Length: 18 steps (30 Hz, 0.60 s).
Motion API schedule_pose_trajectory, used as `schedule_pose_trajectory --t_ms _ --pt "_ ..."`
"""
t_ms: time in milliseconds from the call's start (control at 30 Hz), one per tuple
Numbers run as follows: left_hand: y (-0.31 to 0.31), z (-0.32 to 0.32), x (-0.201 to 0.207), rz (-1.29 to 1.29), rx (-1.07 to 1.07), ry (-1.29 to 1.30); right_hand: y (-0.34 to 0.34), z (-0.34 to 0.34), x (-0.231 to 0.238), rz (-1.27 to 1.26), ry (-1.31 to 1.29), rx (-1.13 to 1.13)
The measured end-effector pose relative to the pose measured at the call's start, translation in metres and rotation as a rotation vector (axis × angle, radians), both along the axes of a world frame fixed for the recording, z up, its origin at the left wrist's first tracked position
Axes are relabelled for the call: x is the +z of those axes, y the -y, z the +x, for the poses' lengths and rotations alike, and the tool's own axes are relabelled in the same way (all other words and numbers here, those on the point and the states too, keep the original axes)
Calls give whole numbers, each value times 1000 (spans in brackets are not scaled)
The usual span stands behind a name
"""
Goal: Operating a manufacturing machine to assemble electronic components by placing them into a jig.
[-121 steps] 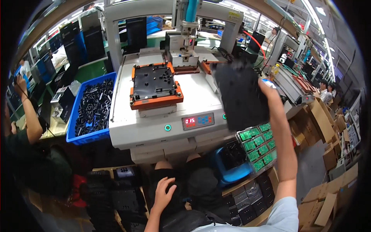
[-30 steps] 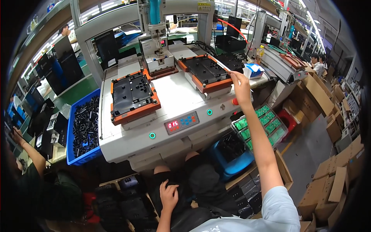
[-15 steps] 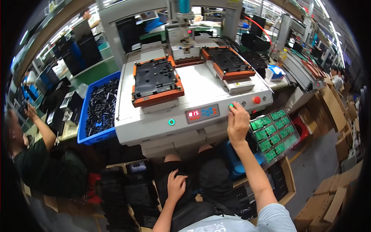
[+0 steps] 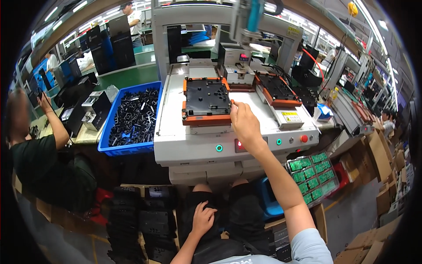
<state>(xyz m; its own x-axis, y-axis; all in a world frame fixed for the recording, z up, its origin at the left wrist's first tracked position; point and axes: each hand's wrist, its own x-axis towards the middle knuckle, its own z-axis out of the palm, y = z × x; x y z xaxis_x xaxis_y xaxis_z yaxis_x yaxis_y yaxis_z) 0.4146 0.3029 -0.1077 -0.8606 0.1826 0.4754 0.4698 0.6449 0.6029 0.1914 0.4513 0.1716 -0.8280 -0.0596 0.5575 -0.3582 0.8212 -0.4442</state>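
My right hand (image 4: 247, 125) reaches over the front of a white bench machine (image 4: 198, 147). Its fingers are drawn together at the right edge of the left orange fixture (image 4: 206, 120), and their tips are partly hidden. A black plastic panel (image 4: 206, 99) with small posts lies flat in that fixture. The second orange fixture (image 4: 288, 103), to the right, carries a similar black panel (image 4: 277, 88). Over the back of the machine hangs its tool head with a blue cylinder (image 4: 254, 20). My left hand (image 4: 204, 218) rests on my thigh, fingers spread, holding nothing.
Left of the machine stands a blue bin (image 4: 103, 147) of small black parts. Green circuit boards (image 4: 312, 176) fill a clear tray at the right, near a red stop button (image 4: 303, 138). Stacked black panels (image 4: 154, 222) lie by my legs. A co-worker (image 4: 48, 163) sits at the left.
My right hand has left the green-lit button on the right and moved up and left to the left fixture. The tool head has shifted right. My left hand stays on my thigh.
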Motion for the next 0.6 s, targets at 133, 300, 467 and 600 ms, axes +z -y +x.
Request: schedule_pose_trajectory --t_ms 133,300,467,600 --pt "10 1 -3 23 19 -1 1 -17 47 258 222 -57" --pt "11 0 -4 44 17 6 10 -127 51 202 132 -66" --pt "12 -1 -4 63 19 47 11 -184 20 115 139 20" --pt "11 -4 -3 68 20 40 -2 -194 2 -7 -110 80"
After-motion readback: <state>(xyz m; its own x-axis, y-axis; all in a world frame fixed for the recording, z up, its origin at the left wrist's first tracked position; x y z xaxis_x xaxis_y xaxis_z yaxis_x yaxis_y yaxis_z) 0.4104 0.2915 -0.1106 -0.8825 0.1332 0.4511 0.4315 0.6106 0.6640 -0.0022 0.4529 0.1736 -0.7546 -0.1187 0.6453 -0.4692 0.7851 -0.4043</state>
